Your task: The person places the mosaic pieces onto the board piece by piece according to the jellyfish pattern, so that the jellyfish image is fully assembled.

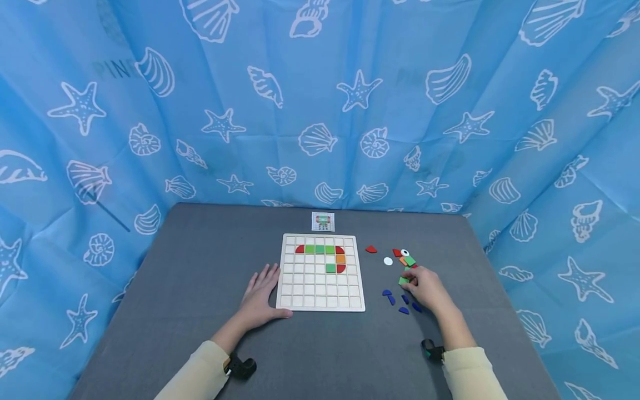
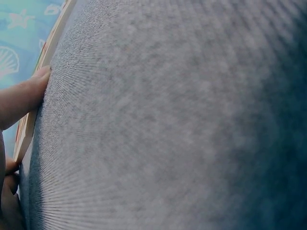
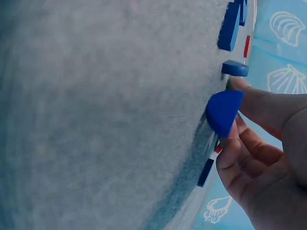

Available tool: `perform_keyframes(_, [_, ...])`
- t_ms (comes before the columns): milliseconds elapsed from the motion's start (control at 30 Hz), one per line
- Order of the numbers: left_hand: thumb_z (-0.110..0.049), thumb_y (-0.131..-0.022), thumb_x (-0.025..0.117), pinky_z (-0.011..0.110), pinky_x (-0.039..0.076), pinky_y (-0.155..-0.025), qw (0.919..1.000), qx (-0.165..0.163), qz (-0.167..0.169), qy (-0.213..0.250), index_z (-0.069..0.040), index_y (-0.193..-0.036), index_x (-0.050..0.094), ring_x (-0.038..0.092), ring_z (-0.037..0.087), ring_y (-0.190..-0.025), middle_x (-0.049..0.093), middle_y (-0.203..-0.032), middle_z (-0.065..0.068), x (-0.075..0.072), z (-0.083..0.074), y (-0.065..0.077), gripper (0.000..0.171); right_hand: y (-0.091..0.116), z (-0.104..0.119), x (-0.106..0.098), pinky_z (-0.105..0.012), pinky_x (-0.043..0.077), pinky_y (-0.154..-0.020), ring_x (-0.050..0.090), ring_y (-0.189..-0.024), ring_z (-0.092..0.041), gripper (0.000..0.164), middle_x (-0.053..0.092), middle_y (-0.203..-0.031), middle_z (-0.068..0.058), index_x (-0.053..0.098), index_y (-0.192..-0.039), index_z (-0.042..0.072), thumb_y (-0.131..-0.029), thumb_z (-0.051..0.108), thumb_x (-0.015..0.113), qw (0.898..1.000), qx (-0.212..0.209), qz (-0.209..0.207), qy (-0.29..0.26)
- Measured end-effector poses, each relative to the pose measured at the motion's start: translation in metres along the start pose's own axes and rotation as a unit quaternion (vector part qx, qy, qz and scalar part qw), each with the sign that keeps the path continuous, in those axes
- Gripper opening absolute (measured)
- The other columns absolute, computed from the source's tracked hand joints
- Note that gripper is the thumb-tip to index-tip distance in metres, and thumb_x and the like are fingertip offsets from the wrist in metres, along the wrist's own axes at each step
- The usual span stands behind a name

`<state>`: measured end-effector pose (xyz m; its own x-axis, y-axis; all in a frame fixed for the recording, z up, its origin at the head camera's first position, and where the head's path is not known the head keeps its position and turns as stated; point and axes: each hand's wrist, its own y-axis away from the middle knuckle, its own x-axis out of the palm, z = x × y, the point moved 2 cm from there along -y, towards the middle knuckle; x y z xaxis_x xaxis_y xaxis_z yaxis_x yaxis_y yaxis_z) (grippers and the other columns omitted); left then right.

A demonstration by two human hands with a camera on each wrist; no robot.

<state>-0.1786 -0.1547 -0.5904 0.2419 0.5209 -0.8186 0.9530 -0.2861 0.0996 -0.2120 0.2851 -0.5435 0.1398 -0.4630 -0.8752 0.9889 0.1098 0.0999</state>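
Note:
My left hand (image 1: 259, 300) rests with fingers spread along the left side of a white gridded board (image 1: 305, 289), its thumb at the front edge. On the board sit red rounded corner pieces (image 1: 341, 269), several green squares (image 1: 320, 249) and an orange square (image 1: 340, 259). To the right of the board, my right hand (image 1: 428, 287) pinches a green square tile (image 1: 403, 281) between thumb and fingers, low over the table. In the right wrist view, a blue half-round piece (image 3: 224, 113) stands in front of the fingertips and hides the tile.
Beyond the board lies a small pattern card (image 1: 323, 221). Loose pieces surround the right hand: a red piece (image 1: 371, 249), a white disc (image 1: 388, 261), a white ring-like piece (image 1: 405, 253), and several blue half-rounds (image 1: 403, 310). A blue shell-print curtain (image 1: 320, 166) hangs behind the grey table (image 1: 215, 250).

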Motion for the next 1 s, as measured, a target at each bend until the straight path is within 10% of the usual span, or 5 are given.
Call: perform_keyframes(1000, [-0.074, -0.069, 0.077, 0.057, 0.003, -0.125, 1.0, 0.001, 0.004, 0.0, -0.012, -0.162, 0.019, 0.003, 0.03, -0.158, 0.014, -0.17, 0.008, -0.001, -0.002, 0.001, 0.126, -0.007, 0.069, -0.008, -0.041, 0.053, -0.076, 0.059, -0.084, -0.019, 0.027, 0.067, -0.103, -0.009, 0.073, -0.115, 0.004, -0.09, 0.012, 0.076, 0.995, -0.092, -0.047, 0.0])
